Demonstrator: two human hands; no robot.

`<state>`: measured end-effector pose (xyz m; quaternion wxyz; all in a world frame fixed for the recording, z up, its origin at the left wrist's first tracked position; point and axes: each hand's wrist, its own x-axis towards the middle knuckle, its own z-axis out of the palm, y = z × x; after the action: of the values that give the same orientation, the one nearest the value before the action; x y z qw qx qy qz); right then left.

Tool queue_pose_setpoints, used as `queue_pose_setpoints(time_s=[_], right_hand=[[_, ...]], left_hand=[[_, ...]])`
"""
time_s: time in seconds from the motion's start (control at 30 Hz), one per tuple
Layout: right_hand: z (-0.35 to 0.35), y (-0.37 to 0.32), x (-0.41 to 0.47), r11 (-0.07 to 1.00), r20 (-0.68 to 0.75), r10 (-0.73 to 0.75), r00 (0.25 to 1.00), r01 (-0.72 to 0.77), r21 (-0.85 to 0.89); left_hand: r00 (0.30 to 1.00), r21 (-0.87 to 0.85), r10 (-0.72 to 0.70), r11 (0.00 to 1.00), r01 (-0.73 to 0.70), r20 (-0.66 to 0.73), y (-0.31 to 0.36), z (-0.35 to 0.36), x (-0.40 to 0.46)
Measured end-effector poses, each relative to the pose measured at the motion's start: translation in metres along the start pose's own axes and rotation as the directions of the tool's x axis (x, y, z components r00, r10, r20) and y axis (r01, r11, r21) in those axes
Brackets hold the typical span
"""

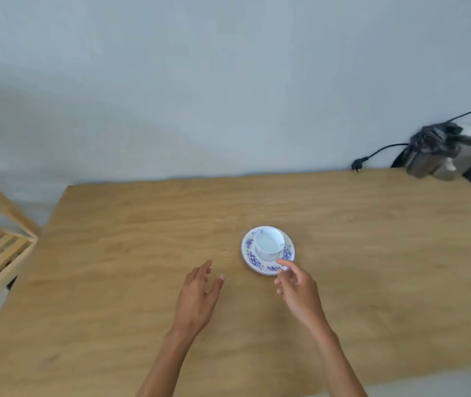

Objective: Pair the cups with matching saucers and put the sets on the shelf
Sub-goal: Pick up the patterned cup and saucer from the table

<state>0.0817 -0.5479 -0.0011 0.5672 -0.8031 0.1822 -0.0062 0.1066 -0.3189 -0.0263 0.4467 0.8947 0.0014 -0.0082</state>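
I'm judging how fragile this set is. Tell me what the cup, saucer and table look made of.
Cup: looks like glazed ceramic or porcelain, glossy white with a small blue mark near the rim.
Saucer: same glazed white ware, with blue floral print around its rim, so a matching set.
Table: wood or wood-look laminate, matte tan with visible grain; which one cannot be told.

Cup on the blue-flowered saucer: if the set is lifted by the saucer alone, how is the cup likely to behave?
The cup stands loose and upright on the saucer, so it may slide if the saucer tilts. Both look like glazed china: probably stiff, smooth and breakable. The right hand is at the saucer's near rim; the left hand is open, free to steady it.
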Motion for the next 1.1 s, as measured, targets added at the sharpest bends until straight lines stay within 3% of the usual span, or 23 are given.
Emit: queue_pose_setpoints(time_s=[0.17, 0.33, 0.57, 0.87, 1.1], right_hand=[[-0.024, 0.021, 0.029, 0.986, -0.069, 0.048, 0.996, -0.058, -0.159], [-0.022, 0.028, 0.058, 0.956, 0.007, 0.032, 0.999, -0.029, -0.292], [-0.020, 0.030, 0.072, 0.950, 0.110, 0.061, 0.992, -0.024, -0.312], [-0.023, 0.029, 0.077, 0.979, 0.130, 0.049, 0.990, -0.022, -0.201], [-0.018, 0.025, 0.067, 0.994, 0.183, 0.113, 0.976, -0.112, -0.016]], left_hand=[[0.996, 0.067, 0.010, 0.998, -0.016, 0.084, 0.015, 0.040, 0.025], [0.989, 0.165, 0.112, 0.978, -0.128, 0.100, 0.026, 0.062, 0.043], [0.979, 0.214, 0.167, 0.958, -0.189, 0.120, 0.021, 0.074, 0.058], [0.979, 0.019, 0.087, 0.996, -0.092, 0.185, 0.016, 0.074, 0.072], [0.977, -0.146, 0.045, 0.989, -0.014, 0.210, 0.009, 0.061, 0.067]])
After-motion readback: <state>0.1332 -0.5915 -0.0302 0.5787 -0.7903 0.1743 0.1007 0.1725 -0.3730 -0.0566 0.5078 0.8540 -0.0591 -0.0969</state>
